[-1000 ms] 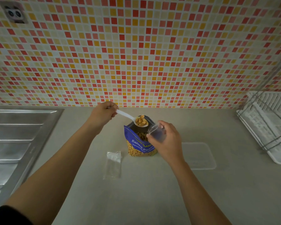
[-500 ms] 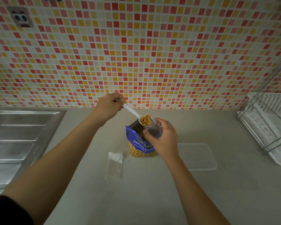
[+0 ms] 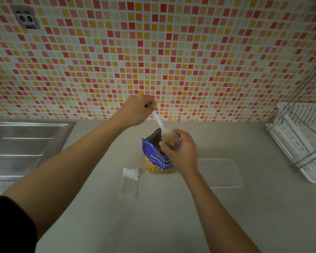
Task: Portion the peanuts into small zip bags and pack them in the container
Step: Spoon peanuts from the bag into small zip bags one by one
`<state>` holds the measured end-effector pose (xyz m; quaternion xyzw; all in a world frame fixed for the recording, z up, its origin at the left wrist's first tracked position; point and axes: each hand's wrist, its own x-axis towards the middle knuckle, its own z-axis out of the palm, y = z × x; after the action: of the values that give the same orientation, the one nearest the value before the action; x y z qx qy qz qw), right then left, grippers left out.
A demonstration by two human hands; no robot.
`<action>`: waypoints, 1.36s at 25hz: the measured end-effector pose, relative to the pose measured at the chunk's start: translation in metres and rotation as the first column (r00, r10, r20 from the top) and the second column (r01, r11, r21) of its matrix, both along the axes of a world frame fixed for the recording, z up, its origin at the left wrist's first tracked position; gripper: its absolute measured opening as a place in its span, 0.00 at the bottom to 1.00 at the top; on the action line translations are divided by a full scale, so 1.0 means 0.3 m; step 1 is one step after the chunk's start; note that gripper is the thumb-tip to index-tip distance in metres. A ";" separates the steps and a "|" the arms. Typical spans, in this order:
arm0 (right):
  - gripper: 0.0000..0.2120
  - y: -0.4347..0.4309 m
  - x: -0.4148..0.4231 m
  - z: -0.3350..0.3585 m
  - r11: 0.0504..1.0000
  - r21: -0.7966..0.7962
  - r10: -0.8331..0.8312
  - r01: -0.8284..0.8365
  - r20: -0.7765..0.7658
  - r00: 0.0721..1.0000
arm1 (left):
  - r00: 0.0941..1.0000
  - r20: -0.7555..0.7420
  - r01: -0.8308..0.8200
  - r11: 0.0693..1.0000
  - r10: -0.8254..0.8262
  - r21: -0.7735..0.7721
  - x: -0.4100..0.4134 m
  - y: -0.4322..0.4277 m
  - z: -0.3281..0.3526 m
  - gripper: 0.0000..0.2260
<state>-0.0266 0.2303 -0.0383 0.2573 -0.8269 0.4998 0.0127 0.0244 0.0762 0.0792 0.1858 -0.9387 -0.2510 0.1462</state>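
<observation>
Tightly, left grip point(image 3: 135, 111) pinches spoon point(image 3: 158, 122); right grip point(image 3: 183, 153) curls round zip bag point(image 3: 171, 141).

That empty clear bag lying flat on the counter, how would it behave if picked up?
Probably floppy: the empty zip bag looks like thin, wrinkled film. Likely very light, so a push would just slide it across the counter. Lying flat, its edge may be fiddly to pinch.
</observation>
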 end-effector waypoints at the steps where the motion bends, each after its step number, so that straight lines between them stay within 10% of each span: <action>1: 0.24 -0.001 0.000 0.000 1.000 -0.006 -0.006 0.006 0.000 1.000 | 0.999 -0.012 0.040 0.996 -0.041 -0.080 -0.003 0.016 0.018 0.10; 10: 0.26 0.045 -0.012 0.013 0.997 -0.017 -0.076 0.078 0.079 0.994 | 0.979 -0.167 -0.144 0.976 0.116 -0.163 0.021 -0.030 0.066 0.10; 19: 0.24 0.114 -0.031 0.073 0.980 -0.075 -0.168 0.182 0.171 0.971 | 0.959 0.276 0.045 0.935 0.058 -0.351 -0.017 0.047 -0.253 0.13; 24: 0.20 0.104 -0.026 0.103 0.977 -0.128 -0.149 0.173 0.183 0.972 | 0.973 -0.137 -0.193 0.981 0.186 -0.034 0.073 -0.001 -0.237 0.11; 30: 0.21 0.033 0.034 0.132 0.978 -0.183 -0.058 0.096 0.201 0.978 | 0.996 -0.085 0.054 0.947 -0.028 0.317 0.228 0.163 -0.263 0.18; 34: 0.16 0.031 0.074 0.094 0.984 -0.170 0.092 -0.051 0.241 0.966 | 0.975 -0.153 -0.021 0.758 0.158 0.652 0.268 0.210 -0.369 0.09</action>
<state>-0.0044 0.2396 -0.0102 0.2207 -0.7688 0.5938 -0.0878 0.1048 0.1391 -0.0315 0.2435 -0.7652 -0.5688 0.1780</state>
